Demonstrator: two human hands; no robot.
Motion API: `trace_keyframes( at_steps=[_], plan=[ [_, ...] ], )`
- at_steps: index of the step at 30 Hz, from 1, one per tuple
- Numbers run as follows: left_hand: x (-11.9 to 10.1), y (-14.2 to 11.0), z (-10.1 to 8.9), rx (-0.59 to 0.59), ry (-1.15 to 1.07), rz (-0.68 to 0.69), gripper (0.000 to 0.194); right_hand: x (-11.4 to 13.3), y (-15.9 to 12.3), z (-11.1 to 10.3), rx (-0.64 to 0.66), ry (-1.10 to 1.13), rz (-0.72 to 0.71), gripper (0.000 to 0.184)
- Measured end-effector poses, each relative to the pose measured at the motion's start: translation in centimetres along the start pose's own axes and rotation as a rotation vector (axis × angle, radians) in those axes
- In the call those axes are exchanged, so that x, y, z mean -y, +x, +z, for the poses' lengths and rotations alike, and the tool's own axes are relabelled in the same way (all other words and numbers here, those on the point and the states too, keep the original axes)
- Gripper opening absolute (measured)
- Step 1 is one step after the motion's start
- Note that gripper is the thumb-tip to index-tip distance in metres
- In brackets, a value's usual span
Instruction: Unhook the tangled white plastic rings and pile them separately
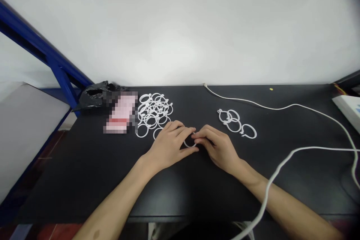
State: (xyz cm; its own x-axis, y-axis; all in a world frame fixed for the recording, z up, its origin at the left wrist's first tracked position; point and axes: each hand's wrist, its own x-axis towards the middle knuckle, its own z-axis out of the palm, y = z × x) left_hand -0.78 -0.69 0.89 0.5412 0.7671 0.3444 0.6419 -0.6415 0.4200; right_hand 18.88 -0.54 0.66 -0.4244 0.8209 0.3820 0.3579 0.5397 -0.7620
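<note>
Between my two hands, over the middle of the black table, is a white plastic ring (190,145). My left hand (172,143) is curled round the ring's left side, thumb below and fingers above. On the ring's right side, my right hand (218,146) pinches it between thumb and fingertips. The small part under those fingertips is hidden. Just beyond my left hand lies a pile of similar white rings (153,110) with small tabs. To the right of my right hand, several more white rings (233,124) lie in a loose group; the nearest one looks open at its tab.
A black plastic bag (95,95) and a blurred pink-and-white packet (120,114) lie at the back left. White cables (294,105) cross the right side, one passing over my right forearm. A blue metal frame (60,75) stands left, a white box (347,110) right.
</note>
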Motion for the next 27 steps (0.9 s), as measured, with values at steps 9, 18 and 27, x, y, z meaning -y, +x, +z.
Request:
trace_keyframes(
  at_steps=[9, 18, 27],
  plan=[
    [0.1, 0.0, 0.1, 0.021, 0.009, -0.009, 0.037, -0.1, 0.1, 0.0, -0.013, -0.012, 0.040, 0.016],
    [0.7, 0.3, -0.8, -0.153, 0.187, -0.167, 0.039, -0.9, 0.2, -0.6, -0.118, -0.367, 0.055, 0.025],
    [3.0, -0.1, -1.8, -0.260, 0.473, -0.467, 0.037, -3.3, 0.4, -3.0, -0.305, -0.951, 0.205, 0.034]
  ],
)
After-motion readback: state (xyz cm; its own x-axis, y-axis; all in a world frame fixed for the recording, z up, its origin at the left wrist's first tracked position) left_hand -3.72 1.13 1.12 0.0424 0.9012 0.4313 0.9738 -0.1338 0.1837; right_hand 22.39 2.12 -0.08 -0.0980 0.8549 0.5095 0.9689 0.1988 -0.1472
